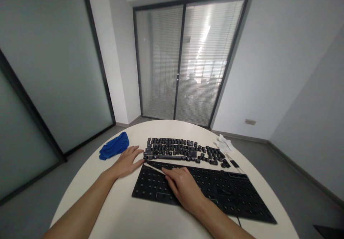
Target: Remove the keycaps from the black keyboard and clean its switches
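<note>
A black keyboard base (pixel 215 185) with its keycaps off lies at a slant on the table. My right hand (pixel 184 187) is over its left half, fingers closed around a thin white cotton swab (pixel 154 168). The swab's far tip points at the base's upper left corner. My left hand (pixel 128 162) is open, fingers stretched out and thumb apart, by that same corner. Its fingertips are close to the loose black keycaps (pixel 172 147), which are laid out in rows beyond the base. Whether they touch them I cannot tell.
A crumpled blue cloth (pixel 114 146) lies left of the keycaps. At the right are a white tissue (pixel 225 144), a thin light stick and a small black piece (pixel 234 163). A cable (pixel 239 221) leaves the base's near edge. The round white table (pixel 120 210) has a curved edge.
</note>
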`<state>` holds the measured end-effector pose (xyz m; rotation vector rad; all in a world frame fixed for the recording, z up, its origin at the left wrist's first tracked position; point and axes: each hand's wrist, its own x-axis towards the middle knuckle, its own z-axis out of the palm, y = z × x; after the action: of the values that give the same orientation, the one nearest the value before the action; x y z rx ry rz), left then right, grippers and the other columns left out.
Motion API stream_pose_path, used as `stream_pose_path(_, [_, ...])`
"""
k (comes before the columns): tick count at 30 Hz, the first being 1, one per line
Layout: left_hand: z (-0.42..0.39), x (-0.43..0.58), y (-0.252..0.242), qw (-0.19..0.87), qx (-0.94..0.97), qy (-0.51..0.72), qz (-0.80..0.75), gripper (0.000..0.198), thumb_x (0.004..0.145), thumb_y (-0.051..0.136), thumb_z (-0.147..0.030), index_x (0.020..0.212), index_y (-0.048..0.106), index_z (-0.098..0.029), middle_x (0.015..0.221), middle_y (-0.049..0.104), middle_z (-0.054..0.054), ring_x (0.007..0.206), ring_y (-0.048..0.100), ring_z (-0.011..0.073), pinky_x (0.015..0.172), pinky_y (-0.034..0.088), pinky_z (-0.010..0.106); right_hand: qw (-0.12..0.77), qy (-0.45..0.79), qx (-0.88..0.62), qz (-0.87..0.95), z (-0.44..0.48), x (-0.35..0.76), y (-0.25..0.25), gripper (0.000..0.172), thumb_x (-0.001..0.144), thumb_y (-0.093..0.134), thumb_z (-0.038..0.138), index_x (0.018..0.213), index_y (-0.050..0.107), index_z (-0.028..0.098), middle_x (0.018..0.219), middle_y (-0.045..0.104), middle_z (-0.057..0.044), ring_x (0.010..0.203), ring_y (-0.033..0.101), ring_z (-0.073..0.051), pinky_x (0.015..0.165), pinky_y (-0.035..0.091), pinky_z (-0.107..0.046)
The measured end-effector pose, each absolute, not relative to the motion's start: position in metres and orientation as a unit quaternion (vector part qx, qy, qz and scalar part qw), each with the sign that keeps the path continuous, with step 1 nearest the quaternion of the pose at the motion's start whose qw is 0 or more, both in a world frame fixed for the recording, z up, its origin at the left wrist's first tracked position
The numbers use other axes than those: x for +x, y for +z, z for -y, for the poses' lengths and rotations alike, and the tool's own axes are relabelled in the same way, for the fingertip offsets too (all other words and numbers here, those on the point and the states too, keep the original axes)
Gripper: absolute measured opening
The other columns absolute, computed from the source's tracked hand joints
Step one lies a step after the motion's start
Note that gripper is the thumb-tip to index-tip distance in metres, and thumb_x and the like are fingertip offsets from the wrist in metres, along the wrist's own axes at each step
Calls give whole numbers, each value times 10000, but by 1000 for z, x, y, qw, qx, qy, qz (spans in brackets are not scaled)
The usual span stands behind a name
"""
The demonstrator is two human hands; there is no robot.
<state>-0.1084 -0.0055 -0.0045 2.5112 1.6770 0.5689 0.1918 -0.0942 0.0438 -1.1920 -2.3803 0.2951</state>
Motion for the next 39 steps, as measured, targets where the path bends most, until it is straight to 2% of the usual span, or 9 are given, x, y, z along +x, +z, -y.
stream_pose_path(3, [6,-110,-5,40,817,186,-544,567,927,418,-615,1338,545,-245,1474,444,124,1377,365,335,1131,289,507,242,114,-448,853,95,192,44,332,989,443,167,1261,633,189,1072,724,-72,982,653,-219,875,415,-341])
stream_pose_path(9, [5,-108,-8,28,817,192,-543,539,930,437,-581,1328,555,-237,1461,464,120,1363,388,329,1122,305,504,213,175,-354,893,102,201,54,334,997,423,204,1270,615,230,1089,725,-47,977,653,-193,889,419,-320])
stream_pose_path(15, [6,-103,-7,27,816,183,-548,540,926,442,-581,1331,558,-243,1465,467,119,1370,384,338,1124,304,507,184,202,-310,911,104,211,58,363,910,503,145,1233,634,246,1127,726,-28,1030,652,-184,930,407,-311])
stream_pose_path(18, [6,-102,-6,30,816,179,-549,541,929,438,-580,1333,555,-241,1469,459,126,1371,380,337,1124,305,508,180,193,-306,915,105,211,61,369,881,524,142,1216,640,242,1072,742,-28,968,666,-183,896,416,-303])
stream_pose_path(24, [6,-102,-3,31,817,181,-546,542,931,437,-586,1338,549,-245,1472,454,121,1375,375,332,1126,307,500,148,140,-296,933,107,210,72,347,940,471,183,1245,630,232,885,760,-46,758,665,-171,764,403,-291])
stream_pose_path(31, [4,-101,-6,37,816,171,-552,546,937,428,-580,1350,538,-240,1480,440,129,1387,359,329,1139,289,504,145,133,-299,934,105,215,76,358,977,431,186,1287,603,234,867,752,-41,721,645,-152,764,389,-285])
stream_pose_path(39, [7,-99,-4,34,814,172,-553,550,933,429,-583,1348,544,-239,1482,445,129,1388,366,328,1135,300,506,121,150,-267,944,108,212,71,293,966,441,209,1139,677,217,816,747,-40,712,654,-158,727,409,-267])
